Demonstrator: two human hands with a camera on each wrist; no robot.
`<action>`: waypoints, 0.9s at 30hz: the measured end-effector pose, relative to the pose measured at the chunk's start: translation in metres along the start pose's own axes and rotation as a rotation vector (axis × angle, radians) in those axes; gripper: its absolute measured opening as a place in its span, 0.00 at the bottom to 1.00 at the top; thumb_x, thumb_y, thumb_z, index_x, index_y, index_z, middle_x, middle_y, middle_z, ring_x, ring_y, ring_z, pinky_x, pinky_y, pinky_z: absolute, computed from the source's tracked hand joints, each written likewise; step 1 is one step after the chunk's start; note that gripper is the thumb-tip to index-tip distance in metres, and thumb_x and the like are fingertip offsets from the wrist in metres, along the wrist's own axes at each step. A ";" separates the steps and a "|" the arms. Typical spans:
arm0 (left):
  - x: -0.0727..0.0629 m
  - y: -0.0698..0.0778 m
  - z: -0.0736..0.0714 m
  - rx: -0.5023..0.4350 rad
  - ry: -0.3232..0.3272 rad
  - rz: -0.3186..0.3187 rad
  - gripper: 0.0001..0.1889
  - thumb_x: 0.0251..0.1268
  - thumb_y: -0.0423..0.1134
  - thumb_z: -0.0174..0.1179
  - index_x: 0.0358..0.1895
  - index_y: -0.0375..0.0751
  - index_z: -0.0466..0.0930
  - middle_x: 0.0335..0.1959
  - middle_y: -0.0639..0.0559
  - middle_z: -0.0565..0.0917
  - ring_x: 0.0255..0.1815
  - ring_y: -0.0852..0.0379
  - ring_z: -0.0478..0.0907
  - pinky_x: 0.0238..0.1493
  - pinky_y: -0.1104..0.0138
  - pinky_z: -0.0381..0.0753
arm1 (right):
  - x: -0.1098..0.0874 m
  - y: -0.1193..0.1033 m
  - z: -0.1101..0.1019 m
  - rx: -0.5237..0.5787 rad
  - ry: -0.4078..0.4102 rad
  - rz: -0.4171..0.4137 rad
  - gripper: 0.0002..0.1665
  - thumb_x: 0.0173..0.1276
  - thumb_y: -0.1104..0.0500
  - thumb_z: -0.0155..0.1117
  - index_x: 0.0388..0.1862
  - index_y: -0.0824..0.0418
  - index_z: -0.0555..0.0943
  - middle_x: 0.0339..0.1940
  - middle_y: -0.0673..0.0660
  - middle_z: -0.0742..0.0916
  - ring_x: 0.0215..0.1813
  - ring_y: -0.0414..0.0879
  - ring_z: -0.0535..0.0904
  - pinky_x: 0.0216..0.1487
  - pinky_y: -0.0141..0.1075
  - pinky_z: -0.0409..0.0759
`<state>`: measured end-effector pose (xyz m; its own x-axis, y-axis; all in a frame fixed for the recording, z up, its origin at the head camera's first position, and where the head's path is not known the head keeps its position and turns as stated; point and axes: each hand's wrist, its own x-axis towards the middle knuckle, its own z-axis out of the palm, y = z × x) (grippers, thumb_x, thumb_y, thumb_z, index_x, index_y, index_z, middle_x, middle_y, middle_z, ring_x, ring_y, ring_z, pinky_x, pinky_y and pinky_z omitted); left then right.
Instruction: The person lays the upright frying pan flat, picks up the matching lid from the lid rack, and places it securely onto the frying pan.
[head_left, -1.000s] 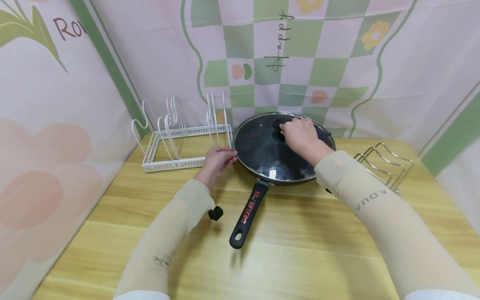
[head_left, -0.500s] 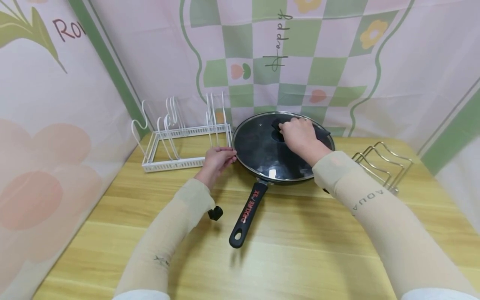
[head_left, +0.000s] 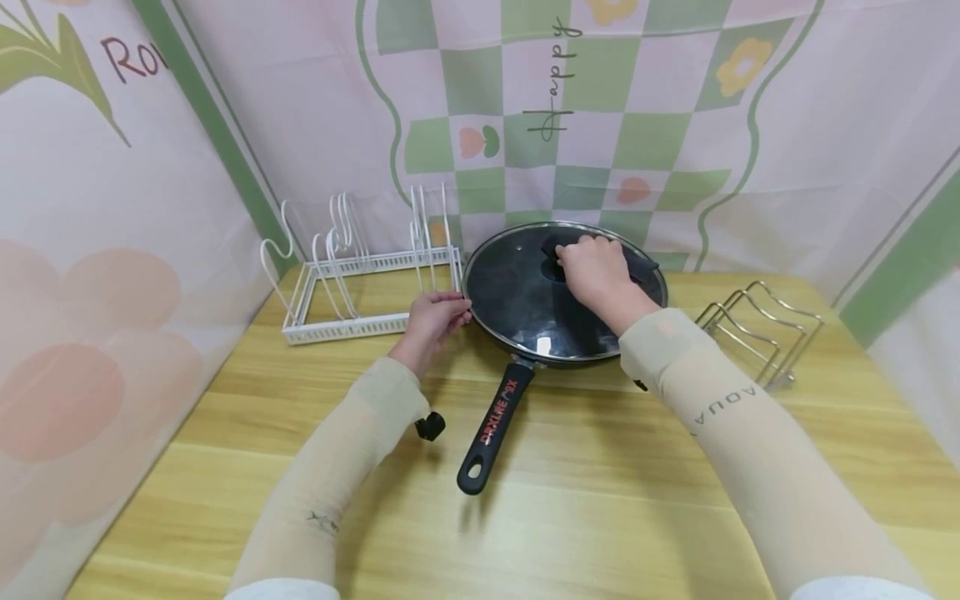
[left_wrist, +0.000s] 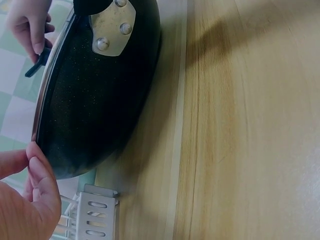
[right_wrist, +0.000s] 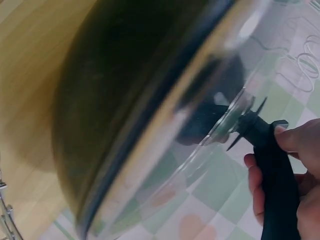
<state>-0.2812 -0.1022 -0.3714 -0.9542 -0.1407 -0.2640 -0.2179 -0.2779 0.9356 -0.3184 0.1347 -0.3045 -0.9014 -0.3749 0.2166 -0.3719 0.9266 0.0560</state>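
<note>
A black frying pan (left_wrist: pixel 85 115) stands on the wooden table, its long handle (head_left: pixel 497 425) pointing toward me. A glass lid (head_left: pixel 510 292) with a metal rim covers it. My right hand (head_left: pixel 596 271) grips the lid's black handle (right_wrist: pixel 277 185), fingers curled round it. At the pan's left edge, my left hand (head_left: pixel 433 327) has thumb and fingertips drawn together on the lid's rim (left_wrist: pixel 42 100). In the left wrist view those fingertips meet the rim, but the exact contact on its far side is hidden.
Just left of the pan stands a white dish rack (head_left: pixel 345 327) with upright loops, close to my left hand. A metal wire rack (head_left: pixel 772 333) is on the right, beside my right forearm. Patterned cloth (head_left: pixel 585 125) hangs close behind the pan.
The head view has shifted slightly, and my right forearm has moved a little to the left. Both hands keep their places on the lid, and the pan stays put.
</note>
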 end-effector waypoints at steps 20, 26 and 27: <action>-0.002 -0.007 -0.002 0.076 0.029 0.139 0.12 0.65 0.19 0.63 0.50 0.18 0.80 0.25 0.51 0.80 0.22 0.61 0.78 0.29 0.73 0.81 | -0.008 -0.001 0.003 -0.110 -0.041 -0.062 0.23 0.80 0.66 0.51 0.70 0.65 0.77 0.57 0.72 0.83 0.54 0.69 0.78 0.53 0.61 0.76; -0.004 -0.009 -0.001 0.081 0.045 0.143 0.12 0.64 0.19 0.63 0.50 0.18 0.80 0.26 0.50 0.80 0.21 0.62 0.78 0.30 0.73 0.81 | -0.011 0.009 -0.015 0.016 -0.111 -0.055 0.26 0.73 0.70 0.53 0.69 0.64 0.78 0.61 0.71 0.82 0.57 0.68 0.79 0.49 0.60 0.81; -0.004 -0.009 -0.001 0.079 0.045 0.143 0.12 0.64 0.19 0.63 0.50 0.18 0.80 0.26 0.50 0.80 0.21 0.62 0.78 0.31 0.73 0.82 | -0.012 0.011 -0.016 0.039 -0.115 -0.056 0.27 0.72 0.70 0.53 0.69 0.64 0.78 0.62 0.71 0.82 0.59 0.68 0.79 0.49 0.59 0.82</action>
<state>-0.2755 -0.1003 -0.3788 -0.9668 -0.2164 -0.1359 -0.0981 -0.1765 0.9794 -0.3080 0.1496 -0.2911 -0.8977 -0.4289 0.1012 -0.4285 0.9031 0.0269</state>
